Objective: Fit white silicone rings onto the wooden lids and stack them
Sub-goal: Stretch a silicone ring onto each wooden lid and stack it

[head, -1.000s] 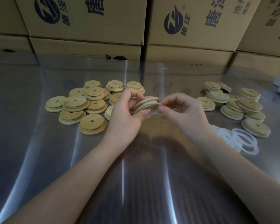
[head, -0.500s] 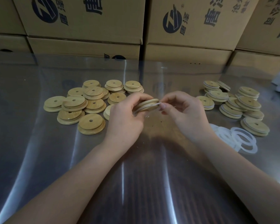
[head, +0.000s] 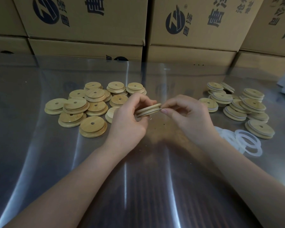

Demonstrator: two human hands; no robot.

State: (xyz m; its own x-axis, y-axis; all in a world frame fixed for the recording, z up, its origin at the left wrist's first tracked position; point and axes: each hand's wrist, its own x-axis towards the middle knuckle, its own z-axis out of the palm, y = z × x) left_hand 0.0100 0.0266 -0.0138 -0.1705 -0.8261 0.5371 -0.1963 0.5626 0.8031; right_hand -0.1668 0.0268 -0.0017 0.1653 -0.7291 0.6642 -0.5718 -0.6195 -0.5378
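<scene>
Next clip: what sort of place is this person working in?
Probably a small factory or warehouse packing bench: stacked brown cardboard cartons printed with logos line the back, and a shiny steel worktable holds batches of round wooden lids and loose white silicone rings.

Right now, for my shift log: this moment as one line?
left hand grips lid | right hand pinches ring at lid edge | spare rings nearby

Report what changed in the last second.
The round wooden lid in the left hand tipped flatter, nearly edge-on; the right hand keeps pinching the white silicone ring at its rim. The bare-lid pile, ringed-lid pile and loose white rings stayed put.
</scene>
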